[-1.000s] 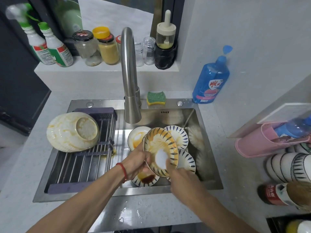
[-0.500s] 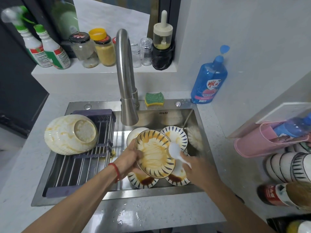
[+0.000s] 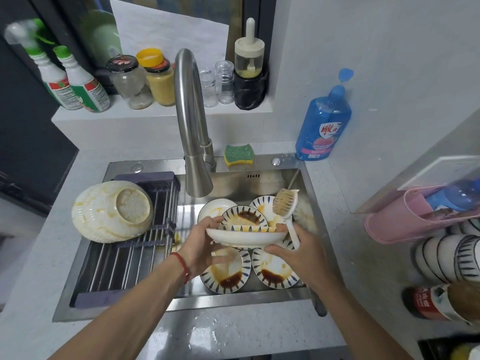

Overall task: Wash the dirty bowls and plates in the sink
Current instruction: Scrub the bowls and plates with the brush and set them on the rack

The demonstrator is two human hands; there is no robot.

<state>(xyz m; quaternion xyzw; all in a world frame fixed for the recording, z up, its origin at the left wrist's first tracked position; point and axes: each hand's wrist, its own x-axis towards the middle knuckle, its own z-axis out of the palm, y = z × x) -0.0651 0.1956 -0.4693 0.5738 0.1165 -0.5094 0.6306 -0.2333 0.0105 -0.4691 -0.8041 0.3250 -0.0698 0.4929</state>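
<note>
1. Holding one plate (image 3: 244, 237) nearly level above the sink (image 3: 309, 203), bottom rim facing the camera, so the dirty face sits mostly out of sight right now.
2. Left hand (image 3: 200, 245) curled round the plate's left edge, thumb on top. Right hand (image 3: 298, 253) propping the right edge while also pinching the scrub brush (image 3: 284, 203), bristles sticking up toward the far side.
3. Below: four more sauce-stained plates (image 3: 226, 271) in the basin, plus a big bowl (image 3: 111, 211) upside down on the rack (image 3: 130, 253) to the left.
4. Best bet imo: shift the plate's weight fully onto the left hand first, freeing the right for proper brush strokes.
5. Tilt the face toward the faucet (image 3: 193, 152), scrub centre outward, then the rim.
6. Watch the grip, probably slippery with that greasy sauce.
7. No water visibly running, so likely worth turning on before rinsing.
</note>
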